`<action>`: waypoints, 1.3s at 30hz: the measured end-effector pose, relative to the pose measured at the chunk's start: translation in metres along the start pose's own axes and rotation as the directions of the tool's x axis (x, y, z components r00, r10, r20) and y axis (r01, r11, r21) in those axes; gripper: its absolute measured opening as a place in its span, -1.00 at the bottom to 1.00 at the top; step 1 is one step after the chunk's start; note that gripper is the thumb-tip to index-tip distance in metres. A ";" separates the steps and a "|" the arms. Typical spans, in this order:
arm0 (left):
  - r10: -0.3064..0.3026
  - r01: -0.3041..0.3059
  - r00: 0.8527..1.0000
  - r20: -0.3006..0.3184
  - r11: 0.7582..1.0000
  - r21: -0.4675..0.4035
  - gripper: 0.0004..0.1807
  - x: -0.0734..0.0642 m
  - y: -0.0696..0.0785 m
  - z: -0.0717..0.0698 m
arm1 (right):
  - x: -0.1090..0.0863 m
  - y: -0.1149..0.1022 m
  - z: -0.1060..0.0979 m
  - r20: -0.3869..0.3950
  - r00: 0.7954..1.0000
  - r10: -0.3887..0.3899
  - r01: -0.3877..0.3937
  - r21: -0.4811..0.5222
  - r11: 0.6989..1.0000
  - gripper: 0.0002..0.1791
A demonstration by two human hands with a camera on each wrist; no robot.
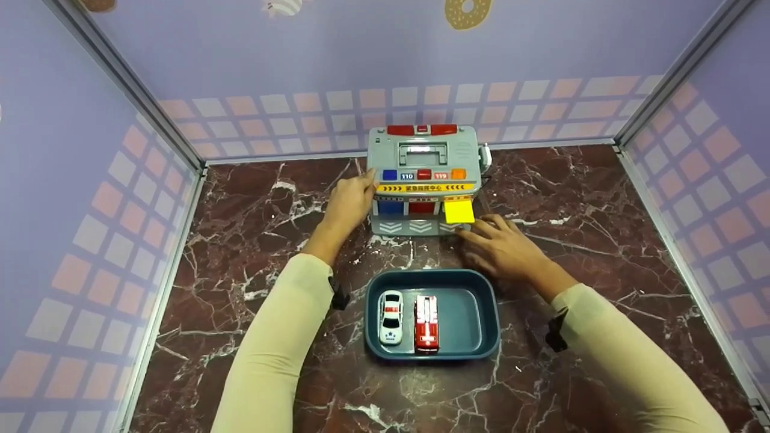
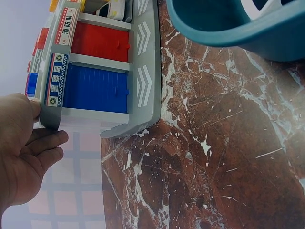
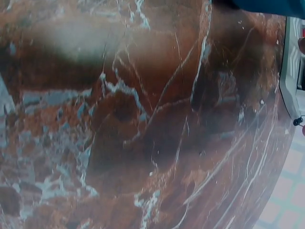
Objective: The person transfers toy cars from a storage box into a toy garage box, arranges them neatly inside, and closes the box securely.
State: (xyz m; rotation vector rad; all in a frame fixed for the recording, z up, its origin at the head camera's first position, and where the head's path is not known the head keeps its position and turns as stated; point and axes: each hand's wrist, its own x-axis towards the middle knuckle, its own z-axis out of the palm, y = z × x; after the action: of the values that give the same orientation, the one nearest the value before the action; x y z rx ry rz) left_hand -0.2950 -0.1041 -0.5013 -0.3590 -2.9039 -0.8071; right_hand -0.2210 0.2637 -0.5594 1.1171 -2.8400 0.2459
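Observation:
A grey toy garage (image 1: 421, 156) stands by the back wall, with blue and red doors (image 2: 97, 88) down and a yellow door (image 1: 459, 211) raised. My left hand (image 1: 350, 201) grips its left upper corner, thumb and fingers around the edge (image 2: 28, 148). Fingers of my right hand (image 1: 502, 246) reach to the right front of its ramp (image 1: 415, 227), just below the yellow door. Part of a white and black toy vehicle (image 2: 114, 8) shows at the third bay in the left wrist view. Only fingertips of the right hand enter the right wrist view.
In front of the garage sits a dark teal tray (image 1: 481, 355). It holds a white toy police car (image 1: 391, 319) and a red and white toy fire truck (image 1: 426, 325). Patterned walls (image 1: 301, 120) enclose the dark red marbled table (image 1: 240, 300) on three sides.

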 end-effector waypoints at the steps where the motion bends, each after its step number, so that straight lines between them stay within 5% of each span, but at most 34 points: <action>1: -0.001 0.001 1.000 -0.001 1.000 0.001 -0.53 0.000 0.000 0.000 | -0.001 0.001 -0.002 -0.004 1.000 0.000 0.000 0.005 1.000 -0.39; 14: -0.024 0.024 0.999 0.022 0.999 0.024 -0.52 0.001 0.003 -0.002 | -0.007 0.014 -0.021 -0.120 0.993 -0.007 0.007 0.000 1.000 -0.50; 27: -0.018 0.018 1.000 0.012 1.000 0.006 -0.54 0.002 0.001 -0.002 | 0.019 0.005 -0.040 -0.254 0.966 0.046 -0.047 0.001 0.999 -0.44; 39: -0.032 0.032 0.999 -0.015 0.999 -0.013 -0.58 0.003 0.003 -0.003 | 0.053 -0.002 -0.043 -0.201 0.973 0.115 -0.107 0.050 0.993 -0.25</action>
State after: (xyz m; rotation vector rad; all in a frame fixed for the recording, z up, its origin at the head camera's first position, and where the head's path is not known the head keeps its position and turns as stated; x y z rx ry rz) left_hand -0.2968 -0.1024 -0.4966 -0.3071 -2.8987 -0.8291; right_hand -0.2578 0.2342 -0.5101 0.8828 -2.7279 0.4004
